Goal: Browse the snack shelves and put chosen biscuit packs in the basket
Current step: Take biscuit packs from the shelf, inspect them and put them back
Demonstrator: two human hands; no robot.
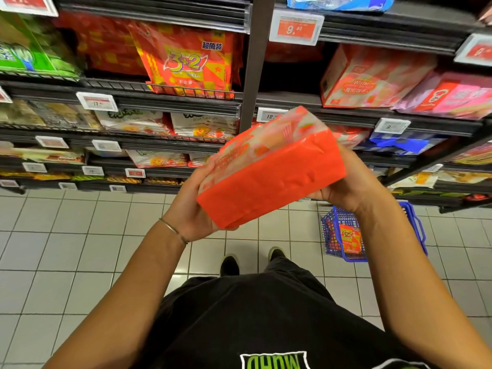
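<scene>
Both hands hold a large orange-red biscuit pack (pixel 271 177) at chest height in front of the shelves, tilted with its plain red side toward me. My left hand (pixel 194 209) cups its lower left end, fingers curled round the far side. At its right end, my right hand (pixel 348 179) grips it. A blue wire basket (pixel 415 225) stands on the floor to my right, partly hidden by my right forearm, with a red-and-yellow pack (pixel 350 239) lying inside.
Dark snack shelves (pixel 186 105) with price tags fill the upper view: red 3+2 bags (pixel 186 62) at left, an orange wafer box (pixel 372 78) and pink packs (pixel 452 94) at right. White floor tiles (pixel 80 249) spread below; my shoes (pixel 229 265) stand near the shelf base.
</scene>
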